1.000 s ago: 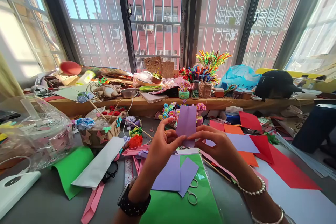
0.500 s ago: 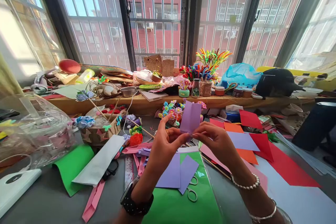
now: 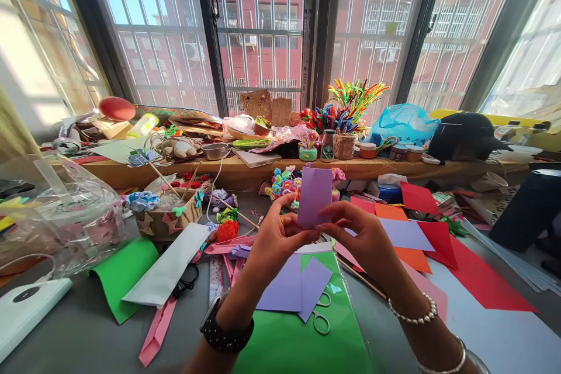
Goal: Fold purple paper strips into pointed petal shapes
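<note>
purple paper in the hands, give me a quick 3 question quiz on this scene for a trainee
1. True or false: both hands pinch the purple paper at its lower edge.
2. What lies on the green sheet just below the hands? A. scissors B. a stapler C. a glue gun
3. Fill in: the wrist of the left hand wears a black ____.

Key
1. True. The left hand and the right hand each grip the bottom of the paper, which stands upright above the table.
2. A. The scissors lie partly under loose purple sheets.
3. Watch. The other wrist wears bead bracelets.
</note>
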Tool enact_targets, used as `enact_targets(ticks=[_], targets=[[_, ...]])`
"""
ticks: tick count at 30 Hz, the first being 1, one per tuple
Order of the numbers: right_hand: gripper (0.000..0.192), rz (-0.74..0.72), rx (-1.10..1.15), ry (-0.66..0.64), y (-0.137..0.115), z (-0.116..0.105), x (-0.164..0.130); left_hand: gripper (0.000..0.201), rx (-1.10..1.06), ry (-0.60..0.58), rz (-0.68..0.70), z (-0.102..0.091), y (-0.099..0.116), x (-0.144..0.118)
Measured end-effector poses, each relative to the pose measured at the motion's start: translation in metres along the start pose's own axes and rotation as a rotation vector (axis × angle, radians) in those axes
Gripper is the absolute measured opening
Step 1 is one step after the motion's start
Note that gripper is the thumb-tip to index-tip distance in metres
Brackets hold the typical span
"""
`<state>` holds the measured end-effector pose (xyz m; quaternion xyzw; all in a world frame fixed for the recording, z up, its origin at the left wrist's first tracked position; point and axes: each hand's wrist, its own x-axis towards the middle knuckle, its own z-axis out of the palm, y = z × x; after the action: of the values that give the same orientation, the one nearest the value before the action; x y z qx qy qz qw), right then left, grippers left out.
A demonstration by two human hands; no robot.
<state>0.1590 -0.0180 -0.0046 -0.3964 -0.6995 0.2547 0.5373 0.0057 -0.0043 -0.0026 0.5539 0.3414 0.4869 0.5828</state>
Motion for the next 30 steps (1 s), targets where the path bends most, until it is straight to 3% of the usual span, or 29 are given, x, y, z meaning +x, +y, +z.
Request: enact_targets(ticks=[6, 9, 21, 30], targets=[[0.043, 0.119, 0.340, 0.037, -0.001, 0.005, 0.001, 0.077, -0.047, 0.026, -0.003, 0.001, 0.003, -0.001], [0.050, 0.169, 0.405, 0.077, -0.002, 0.008, 0.002, 0.078, -0.058, 0.020, -0.012, 0.001, 0.003, -0.001], [0.047, 0.173, 0.387, 0.146, 0.001, 0.013, 0.001, 0.077, -0.047, 0.049, 0.011, 0.004, 0.001, -0.002], [0.044, 0.152, 0.327, 0.181, 0.000, 0.013, 0.000, 0.071, -0.135, 0.064, -0.058, 0.008, 0.001, -0.002]])
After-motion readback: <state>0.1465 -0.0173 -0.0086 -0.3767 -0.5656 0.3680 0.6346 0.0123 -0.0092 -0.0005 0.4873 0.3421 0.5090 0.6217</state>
